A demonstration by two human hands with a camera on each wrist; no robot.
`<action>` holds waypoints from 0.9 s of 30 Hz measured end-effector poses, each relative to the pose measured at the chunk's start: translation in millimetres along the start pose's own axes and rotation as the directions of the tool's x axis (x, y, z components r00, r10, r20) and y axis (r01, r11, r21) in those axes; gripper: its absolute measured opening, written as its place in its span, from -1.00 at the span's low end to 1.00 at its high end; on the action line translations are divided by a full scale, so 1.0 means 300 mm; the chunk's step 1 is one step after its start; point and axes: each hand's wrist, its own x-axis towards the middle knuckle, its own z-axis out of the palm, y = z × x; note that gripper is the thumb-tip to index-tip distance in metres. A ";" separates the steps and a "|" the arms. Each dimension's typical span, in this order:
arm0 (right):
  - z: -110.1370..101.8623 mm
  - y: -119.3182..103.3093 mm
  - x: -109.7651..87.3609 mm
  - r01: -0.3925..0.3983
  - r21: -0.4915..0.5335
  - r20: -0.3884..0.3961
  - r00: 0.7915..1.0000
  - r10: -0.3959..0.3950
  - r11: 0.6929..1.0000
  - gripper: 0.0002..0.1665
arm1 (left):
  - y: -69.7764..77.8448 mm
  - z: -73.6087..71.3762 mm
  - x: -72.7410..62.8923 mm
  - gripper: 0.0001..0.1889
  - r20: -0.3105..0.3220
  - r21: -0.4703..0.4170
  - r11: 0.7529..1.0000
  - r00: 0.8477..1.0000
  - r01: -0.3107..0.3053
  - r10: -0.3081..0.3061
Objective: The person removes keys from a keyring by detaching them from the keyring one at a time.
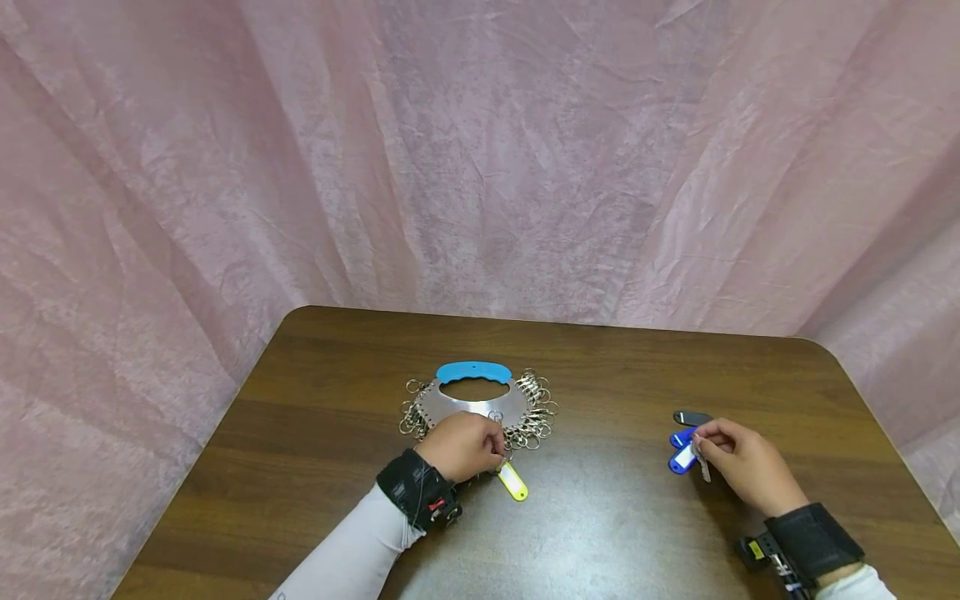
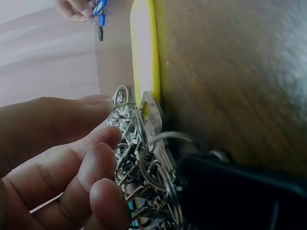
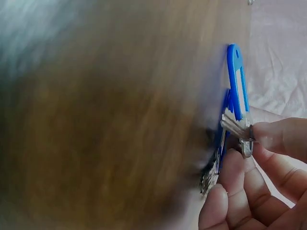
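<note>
A metal key holder plate (image 1: pixel 459 405) with a blue handle grip (image 1: pixel 474 372) lies mid-table, fringed with many metal rings (image 1: pixel 536 429). My left hand (image 1: pixel 465 446) is over its near edge, its thumb and a finger pinching a thin ring (image 2: pixel 123 104) by a yellow key tag (image 1: pixel 513 482). In the left wrist view the tag (image 2: pixel 145 48) stretches away past the fingertips, a silver key (image 2: pixel 152 115) beside its end. Toward the right of the table, my right hand (image 1: pixel 746 467) pinches a silver key (image 3: pixel 235 125) whose blue key tag (image 3: pixel 238 81) sticks out beyond the fingertips.
Beside the right hand lie another blue key tag (image 1: pixel 681 438) and a black key tag (image 1: pixel 692 417). A pink curtain (image 1: pixel 525 167) hangs behind the far edge of the brown wooden table (image 1: pixel 315 392). Both wrists wear black straps with cameras.
</note>
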 end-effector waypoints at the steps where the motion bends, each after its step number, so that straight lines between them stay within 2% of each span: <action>1: -0.001 0.000 0.000 0.001 -0.007 0.004 1.000 -0.001 1.000 -0.76 | -0.001 0.001 -0.001 -0.84 0.004 0.003 1.000 1.000 0.001 -0.001; 8: -0.006 0.004 0.001 0.020 -0.048 0.010 1.000 -0.020 0.999 -0.88 | -0.011 0.012 0.000 -0.81 0.017 0.016 1.000 1.000 0.010 -0.010; 17: -0.011 -0.003 0.000 0.052 -0.084 0.015 0.999 -0.051 0.995 -0.84 | -0.016 0.006 -0.002 -0.85 0.019 0.021 1.000 1.000 0.012 -0.012; 27: -0.010 -0.064 -0.005 0.078 -0.056 -0.052 0.995 -0.080 0.995 -0.78 | -0.008 0.009 -0.004 -0.82 0.032 -0.006 0.999 0.999 0.032 -0.031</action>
